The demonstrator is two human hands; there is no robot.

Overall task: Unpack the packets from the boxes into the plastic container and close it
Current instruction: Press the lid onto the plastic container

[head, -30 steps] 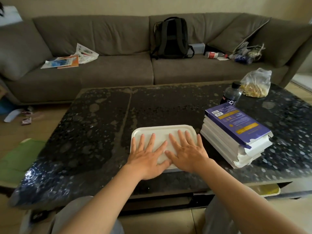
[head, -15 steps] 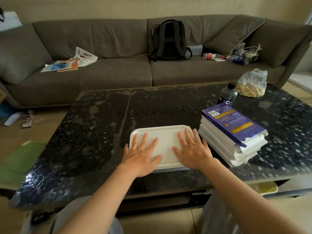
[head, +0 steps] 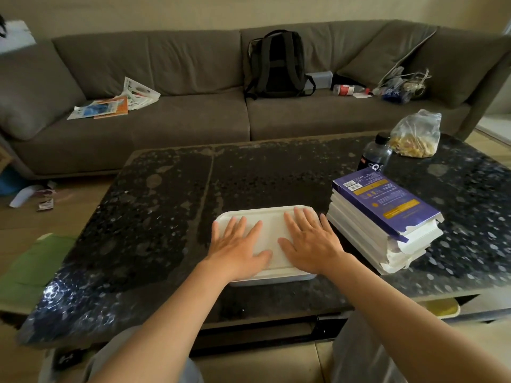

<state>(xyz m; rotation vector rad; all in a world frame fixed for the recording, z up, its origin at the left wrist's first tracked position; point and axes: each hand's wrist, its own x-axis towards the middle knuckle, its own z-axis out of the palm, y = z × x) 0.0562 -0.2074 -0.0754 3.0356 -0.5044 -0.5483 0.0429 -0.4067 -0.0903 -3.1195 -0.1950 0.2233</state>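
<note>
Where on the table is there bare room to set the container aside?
The left half of the table, from the container to the left edge, is bare, as is the strip behind the container. The right is crowded: boxes close beside the right hand, bottle and bag behind them.

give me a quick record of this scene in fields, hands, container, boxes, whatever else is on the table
left hand: flat, fingers straight, pressing on the left half of the lid
right hand: flat, fingers straight, pressing on the lid's right half
plastic container: white, near the front edge of the table, lid on top
stack of boxes: right of the container, purple one on top, ends torn open
also on table: dark bottle, clear bag, both behind the boxes
</note>
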